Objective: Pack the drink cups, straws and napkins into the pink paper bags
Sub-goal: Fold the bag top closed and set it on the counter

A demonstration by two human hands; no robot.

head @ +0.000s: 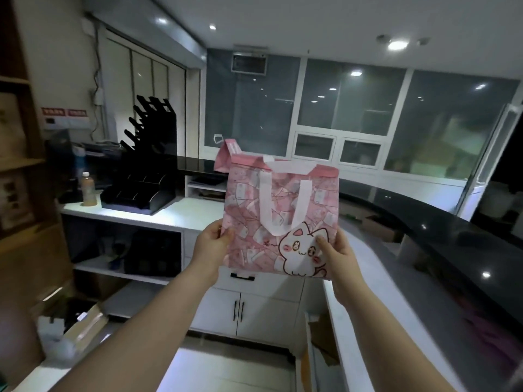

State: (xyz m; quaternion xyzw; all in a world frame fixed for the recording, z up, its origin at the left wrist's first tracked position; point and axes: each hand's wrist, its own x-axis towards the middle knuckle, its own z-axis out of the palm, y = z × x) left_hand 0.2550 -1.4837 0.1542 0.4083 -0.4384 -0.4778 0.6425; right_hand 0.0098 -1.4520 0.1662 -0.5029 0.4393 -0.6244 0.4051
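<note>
A flat pink paper bag [254, 210] with white handles and a white cartoon cat printed at its lower right is held up in the air in front of me. My left hand [210, 244] pinches its lower left edge. My right hand [336, 254] pinches its lower right edge, thumb on the cat print. The bag's top flap sticks up at the upper left. No drink cups, straws or napkins are in view.
A white counter [175, 215] at the left carries a black tiered organiser [141, 176] and a bottle of orange drink [88, 189]. A dark curved counter [424, 219] runs along the right. White cabinets [254, 306] stand below. Cardboard boxes [76, 323] lie at the lower left.
</note>
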